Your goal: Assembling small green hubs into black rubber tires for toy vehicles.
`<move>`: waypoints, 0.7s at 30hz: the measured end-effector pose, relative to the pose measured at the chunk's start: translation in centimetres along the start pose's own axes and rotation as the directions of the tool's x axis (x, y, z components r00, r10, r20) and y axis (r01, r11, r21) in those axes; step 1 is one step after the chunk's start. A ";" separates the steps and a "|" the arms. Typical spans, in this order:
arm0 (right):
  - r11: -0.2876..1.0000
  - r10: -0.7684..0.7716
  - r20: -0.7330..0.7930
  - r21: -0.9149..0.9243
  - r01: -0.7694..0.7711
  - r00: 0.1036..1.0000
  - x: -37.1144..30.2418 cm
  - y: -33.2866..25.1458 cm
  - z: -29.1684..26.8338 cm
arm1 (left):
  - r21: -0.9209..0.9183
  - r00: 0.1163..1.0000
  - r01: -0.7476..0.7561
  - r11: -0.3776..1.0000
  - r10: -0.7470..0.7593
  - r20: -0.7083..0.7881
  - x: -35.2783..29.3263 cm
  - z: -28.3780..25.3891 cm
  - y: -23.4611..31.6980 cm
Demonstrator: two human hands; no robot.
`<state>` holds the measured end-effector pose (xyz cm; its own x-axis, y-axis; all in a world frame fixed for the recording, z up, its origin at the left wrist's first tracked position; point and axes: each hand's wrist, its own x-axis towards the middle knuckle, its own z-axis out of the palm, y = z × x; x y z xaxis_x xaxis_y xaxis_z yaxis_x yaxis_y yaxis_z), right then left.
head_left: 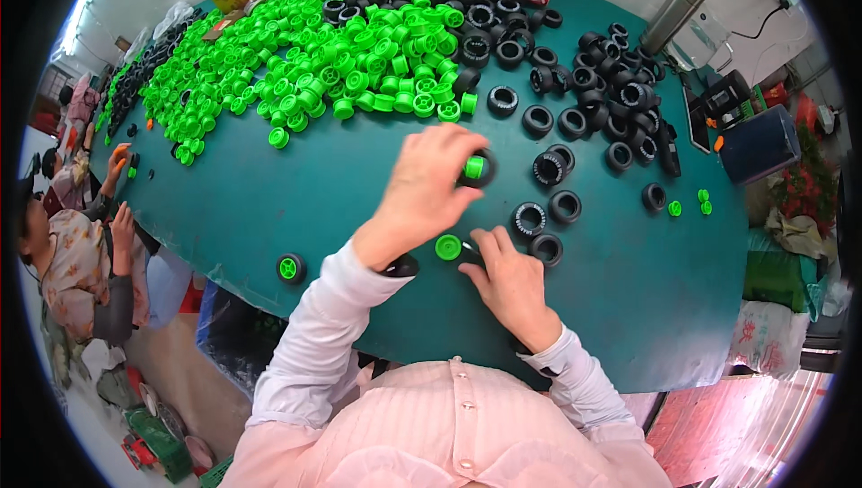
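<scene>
My left hand [422,184] is raised over the middle of the table, fingers curled round a small black rubber tyre [488,170]. A green plastic wheel hub [474,167] shows at that tyre's opening, close to my fingertips. Lower and to the right, my right hand [514,283] is bent down at the tabletop, with thumb and fingers closing on a small dark thing with a light glint, too hidden to name. Just left of those fingertips lies another green hub [448,247]. Beyond my right hand lie loose tyres [529,218]. A finished-looking wheel [291,268], green in black, lies at the left.
A large heap of green hubs [359,61] covers the far left of the green table [628,299]. Black tyres [620,93] are piled at the far right, near a metal flask [673,14]. Three loose hubs [675,208] lie right. At the left edge another person [81,263] works.
</scene>
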<state>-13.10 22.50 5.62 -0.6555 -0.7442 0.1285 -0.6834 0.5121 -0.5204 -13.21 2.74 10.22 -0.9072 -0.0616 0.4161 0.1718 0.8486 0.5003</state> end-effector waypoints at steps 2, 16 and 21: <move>1.000 -0.008 0.031 0.026 0.008 0.999 0.9 -0.5 -0.2 | -0.067 0.986 0.166 0.984 -0.163 0.039 -2.7 -1.7 -0.8; 0.831 0.009 -0.032 0.557 0.010 0.999 2.9 -3.6 -1.1 | -0.478 0.857 0.481 0.735 -0.510 0.077 -12.0 -3.1 1.4; 0.880 0.030 -0.051 0.474 -0.002 0.998 2.7 -3.2 -2.4 | -0.924 0.757 0.383 -0.021 -0.565 0.327 -13.2 -2.0 0.2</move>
<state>-13.50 19.90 9.67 -0.6912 -0.7056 0.1562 -0.4478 0.2486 -0.8589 -0.38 2.68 6.35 -0.9098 -0.3546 -0.2157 0.0039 -0.5270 0.8499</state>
